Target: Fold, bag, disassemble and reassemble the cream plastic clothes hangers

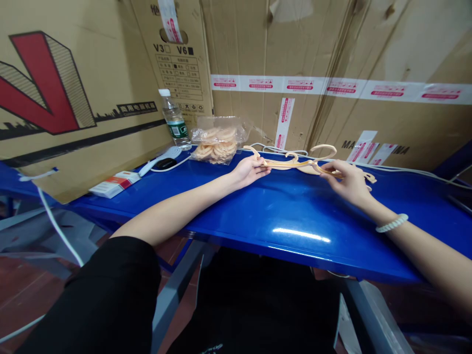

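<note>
Head view shows the left hand and the right hand with one slim beige plastic hanger between them, to the right of the transparent plastic bag, which is the landmark here. The left grip pinches one end between thumb and fingers; the right grip grasps the other arm of it, and this two-sided hold probably keeps the thin bar level and without twist. A round, curling hook stands up near the right hand. Other beige curved hangers are farther right of the bag, just by the right hand, perhaps put there to be within easy reach.

The bag itself is thin, crinkled and glossy, and it carries a pile of pale, curved pieces, which seems to keep them together. Just left of the bag stands a clear bottle with green label; farther left lies a small white-and-red carton. All rest on the blue glossy counter, while brown, creased cardboard rises behind the bag like a wall.
</note>
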A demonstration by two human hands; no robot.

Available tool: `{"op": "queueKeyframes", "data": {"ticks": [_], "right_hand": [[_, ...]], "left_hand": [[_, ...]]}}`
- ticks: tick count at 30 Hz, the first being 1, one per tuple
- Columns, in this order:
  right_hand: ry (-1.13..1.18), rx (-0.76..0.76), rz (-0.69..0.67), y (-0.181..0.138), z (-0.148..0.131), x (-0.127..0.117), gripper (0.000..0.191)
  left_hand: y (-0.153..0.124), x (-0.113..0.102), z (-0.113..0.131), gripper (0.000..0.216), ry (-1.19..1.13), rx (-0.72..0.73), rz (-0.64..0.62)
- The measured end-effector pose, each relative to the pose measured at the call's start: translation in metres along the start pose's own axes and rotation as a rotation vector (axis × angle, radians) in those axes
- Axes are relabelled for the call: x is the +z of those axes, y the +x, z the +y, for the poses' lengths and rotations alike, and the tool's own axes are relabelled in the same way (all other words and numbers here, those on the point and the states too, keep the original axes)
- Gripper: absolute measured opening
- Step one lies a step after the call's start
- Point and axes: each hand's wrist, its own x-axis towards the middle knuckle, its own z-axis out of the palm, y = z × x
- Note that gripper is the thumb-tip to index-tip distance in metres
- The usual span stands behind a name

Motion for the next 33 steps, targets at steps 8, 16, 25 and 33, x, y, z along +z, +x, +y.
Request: {"op": "queueKeyframes", "data": {"ticks": [8, 16, 25, 33], "right_hand": [[-0.003, -0.012, 0.001, 0.0, 0.0, 0.0, 0.017], [0.014, -0.04, 0.007, -0.002, -0.002, 0.002, 0.019], [0.115, 0.043, -0.022, -0.003, -0.016, 0.003, 0.025], [0.205, 0.184, 0.037, 0.0, -0.013, -0.001, 0.031]], "left_hand": [[0.002, 0.0, -0.001, 0.026, 0.024, -0.003, 0.035], [0.001, 0.004, -0.008, 0.03, 0.127, 0.113, 0.094], [0.0, 0.005, -0.01, 0.03, 0.139, 0.224, 0.21], [-0.01, 0.01, -0.008, 0.023, 0.212, 0.173, 0.161]]}}
